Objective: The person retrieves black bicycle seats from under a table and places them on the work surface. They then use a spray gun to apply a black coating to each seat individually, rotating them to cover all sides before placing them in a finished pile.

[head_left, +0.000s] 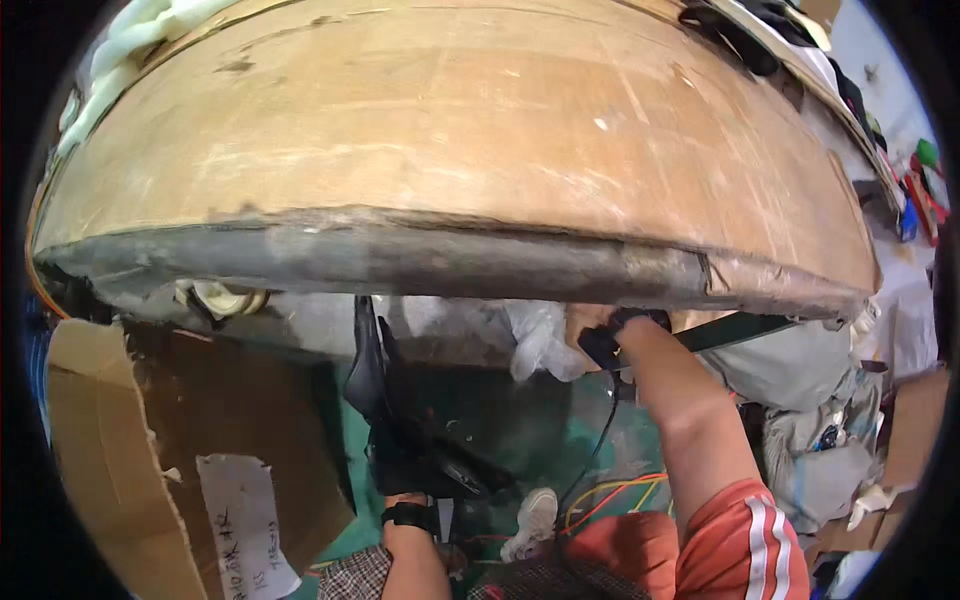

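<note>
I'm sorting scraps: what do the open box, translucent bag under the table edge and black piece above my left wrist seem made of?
Open box: matte brown cardboard, probably corrugated, given its ragged edge. Translucent bag: likely thin, shiny plastic film, by its crinkles and highlights. Black piece: smooth with a soft sheen; perhaps leather or imitation.

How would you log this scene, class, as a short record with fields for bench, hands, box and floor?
Bench: brown top, dark grey front edge
Left hand: mostly hidden by black item; grip unclear
Right hand: partly hidden under bench edge; grip unclear
Near right hand: plastic bag
Box: cardboard, at left, white label
Floor: green; white shoe near lower edge
</note>
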The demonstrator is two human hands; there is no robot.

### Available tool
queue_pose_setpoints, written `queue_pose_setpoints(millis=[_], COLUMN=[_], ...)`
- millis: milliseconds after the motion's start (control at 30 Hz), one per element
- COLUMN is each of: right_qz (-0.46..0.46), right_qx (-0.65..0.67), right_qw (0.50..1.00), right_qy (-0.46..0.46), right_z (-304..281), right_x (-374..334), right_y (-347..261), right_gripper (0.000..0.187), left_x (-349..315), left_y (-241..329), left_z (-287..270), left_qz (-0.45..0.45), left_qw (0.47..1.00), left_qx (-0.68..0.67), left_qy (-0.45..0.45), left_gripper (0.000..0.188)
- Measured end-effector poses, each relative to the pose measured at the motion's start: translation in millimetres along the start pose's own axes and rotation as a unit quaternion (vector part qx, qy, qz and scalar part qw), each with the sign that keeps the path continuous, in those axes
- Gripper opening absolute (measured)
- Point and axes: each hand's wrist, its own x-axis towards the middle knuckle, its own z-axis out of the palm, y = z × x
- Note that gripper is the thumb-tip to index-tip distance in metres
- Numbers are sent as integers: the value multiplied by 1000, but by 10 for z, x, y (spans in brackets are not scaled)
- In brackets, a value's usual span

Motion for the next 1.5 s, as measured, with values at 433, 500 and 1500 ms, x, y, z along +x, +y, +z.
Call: queue_pose_setpoints(millis=[433,500,1500], right_qz=[-24,-37,51], right_qx=[337,377,339], right_qw=[903,876,926], right_qy=[-264,-297,-157], right_z=[401,4,-689], right_x=[-2217,-2513,-5606], right_y=[-792,-1158,1311], right_gripper=[15,17,17], left_x=[-1209,-1485,-694], left_y=[1757,1987,3370], left_z=[-624,-775,-1787], left_qz=[-178,-177,-90], left_qw=[925,926,870], left_qx=[-335,-327,477], left_qy=[30,71,91], left_gripper=[24,21,64])
